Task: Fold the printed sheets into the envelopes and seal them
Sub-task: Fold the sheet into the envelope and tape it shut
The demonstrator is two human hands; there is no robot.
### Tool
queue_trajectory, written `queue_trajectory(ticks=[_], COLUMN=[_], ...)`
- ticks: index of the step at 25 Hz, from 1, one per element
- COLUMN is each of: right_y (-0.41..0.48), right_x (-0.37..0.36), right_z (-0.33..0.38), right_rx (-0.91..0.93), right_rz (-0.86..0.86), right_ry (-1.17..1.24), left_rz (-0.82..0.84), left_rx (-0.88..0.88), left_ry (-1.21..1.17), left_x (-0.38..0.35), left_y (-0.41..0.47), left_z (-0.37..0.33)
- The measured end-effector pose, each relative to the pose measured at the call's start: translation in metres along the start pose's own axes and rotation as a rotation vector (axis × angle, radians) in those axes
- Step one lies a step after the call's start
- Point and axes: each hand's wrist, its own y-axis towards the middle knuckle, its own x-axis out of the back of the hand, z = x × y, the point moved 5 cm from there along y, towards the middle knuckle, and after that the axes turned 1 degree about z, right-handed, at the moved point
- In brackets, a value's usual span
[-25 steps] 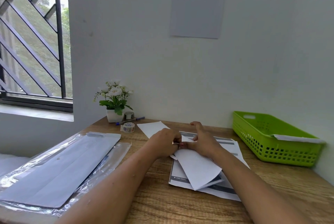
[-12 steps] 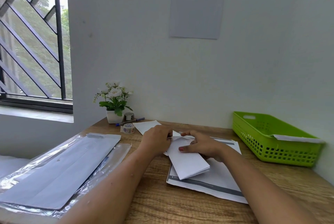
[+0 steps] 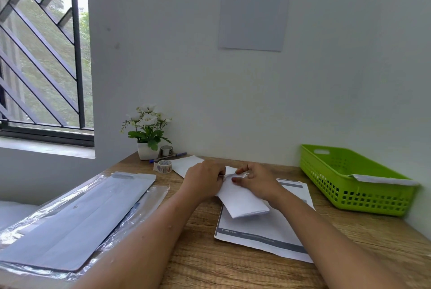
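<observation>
Together, the left hand (image 3: 205, 179) and right hand (image 3: 256, 182) pinch the far end of the folded sheet (image 3: 245, 203), which rests on the printed sheets (image 3: 261, 235); an envelope (image 3: 186, 164) lies just beyond those sheets, leftward; the green basket (image 3: 349, 190) stands to their right.

soft daylight from window (image 3: 42, 55), wide-angle warp

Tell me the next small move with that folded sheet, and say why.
Probably ease the far end of the folded sheet into the white envelope lying just beyond it. The left hand and right hand both pinch that end, and the sheet looks fully folded, resting on the printed sheets.
</observation>
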Motion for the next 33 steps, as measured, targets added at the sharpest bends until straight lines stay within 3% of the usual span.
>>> queue_trajectory(ticks=[12,23,28,33], right_y=[0.008,-0.021,-0.026,-0.028], right_x=[0.014,-0.014,-0.015,-0.016], right_z=[-0.011,0.008,0.012,0.016], right_rx=[-0.002,-0.034,0.002,0.048], right_rz=[-0.171,0.468,0.587,0.571], right_ry=[-0.313,-0.048,-0.149,-0.417], left_rz=[0.010,-0.013,-0.016,-0.002], left_rx=[-0.074,0.061,0.070,0.071], left_ry=[-0.039,-0.025,-0.031,-0.032], left_x=[-0.001,0.003,0.003,0.002], left_y=[-0.001,-0.001,0.001,0.000], left_z=[-0.014,0.014,0.016,0.017])
